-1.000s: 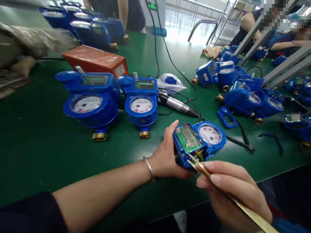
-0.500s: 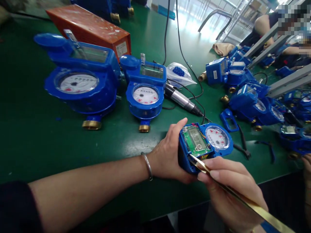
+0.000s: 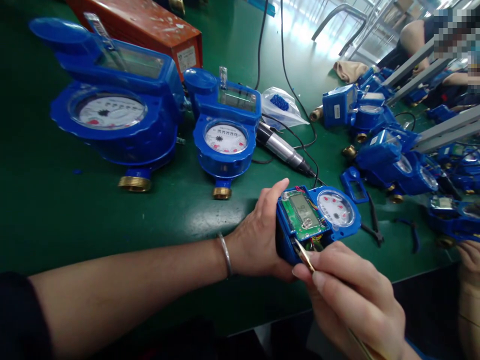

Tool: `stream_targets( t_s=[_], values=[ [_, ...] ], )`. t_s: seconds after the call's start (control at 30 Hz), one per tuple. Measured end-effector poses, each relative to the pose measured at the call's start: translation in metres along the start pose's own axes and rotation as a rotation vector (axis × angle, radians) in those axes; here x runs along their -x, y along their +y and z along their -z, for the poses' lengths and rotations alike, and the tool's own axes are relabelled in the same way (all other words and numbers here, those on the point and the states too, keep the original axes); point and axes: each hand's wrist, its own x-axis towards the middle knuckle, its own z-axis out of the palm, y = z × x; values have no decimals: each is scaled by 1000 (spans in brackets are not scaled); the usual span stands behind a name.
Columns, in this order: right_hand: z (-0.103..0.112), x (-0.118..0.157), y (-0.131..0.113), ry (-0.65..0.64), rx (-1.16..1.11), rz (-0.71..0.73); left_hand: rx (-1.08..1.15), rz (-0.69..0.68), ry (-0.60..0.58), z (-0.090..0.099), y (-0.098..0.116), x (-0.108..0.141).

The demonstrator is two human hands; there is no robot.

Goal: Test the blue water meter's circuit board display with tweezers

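My left hand (image 3: 258,237) is wrapped round the near side of a blue water meter (image 3: 287,245) whose electronics housing has no lid on. Inside it a green circuit board (image 3: 288,212) carries a small display (image 3: 302,207) with digits and a ring-shaped part. Beside the board sits the meter's round dial (image 3: 335,209), with coloured wires between the two. Pinched in my right hand (image 3: 356,290) is a pair of gold tweezers (image 3: 305,257). The tweezers' tips are at the board's lower edge, inside the housing; whether they grip anything there I cannot tell.
Two whole blue water meters (image 3: 112,115) stand to the left before an orange box (image 3: 161,25). An electric screwdriver (image 3: 285,150) and plastic bag (image 3: 281,105) lie behind my hands. Pliers (image 3: 375,225), a loose blue cover (image 3: 353,184) and more meters (image 3: 378,145) lie right, near another person's hand (image 3: 468,260).
The tweezers are held more steeply, and my right hand has shifted slightly left. Digits on the display differ. The view has tilted a little, so the left meters appear higher.
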Motion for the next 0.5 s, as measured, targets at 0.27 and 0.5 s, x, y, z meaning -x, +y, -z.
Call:
stream_targets(
  t_s=[0.27, 0.5],
  values=[
    [7, 7, 9, -68, -4, 142, -44, -90, 28, -3, 1, 0],
    [13, 20, 25, -128, 68, 276, -68, -175, 36, -3, -1, -1]
  ],
)
